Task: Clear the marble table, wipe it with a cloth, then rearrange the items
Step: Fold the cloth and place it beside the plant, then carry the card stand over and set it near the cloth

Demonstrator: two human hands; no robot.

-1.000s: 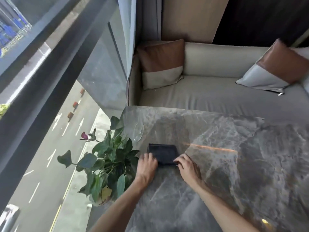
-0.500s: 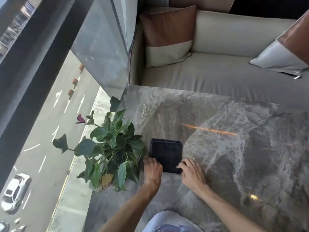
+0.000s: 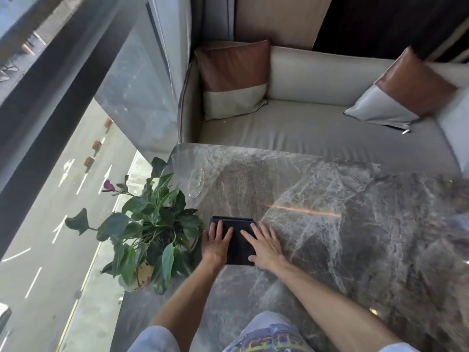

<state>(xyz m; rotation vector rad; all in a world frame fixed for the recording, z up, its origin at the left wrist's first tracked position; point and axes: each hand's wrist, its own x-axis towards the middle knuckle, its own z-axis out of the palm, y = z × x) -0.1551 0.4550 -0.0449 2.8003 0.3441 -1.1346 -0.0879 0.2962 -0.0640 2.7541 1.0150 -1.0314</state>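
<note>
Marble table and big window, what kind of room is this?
Probably a lounge or sitting corner high up in a tall building. A cushioned sofa with pillows sits behind the marble table, and the window looks far down onto a road with cars.

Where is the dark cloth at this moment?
In the head view, the folded dark cloth lies flat on the marble table near its left edge, beside the potted plant, under the left hand and right hand.
</note>
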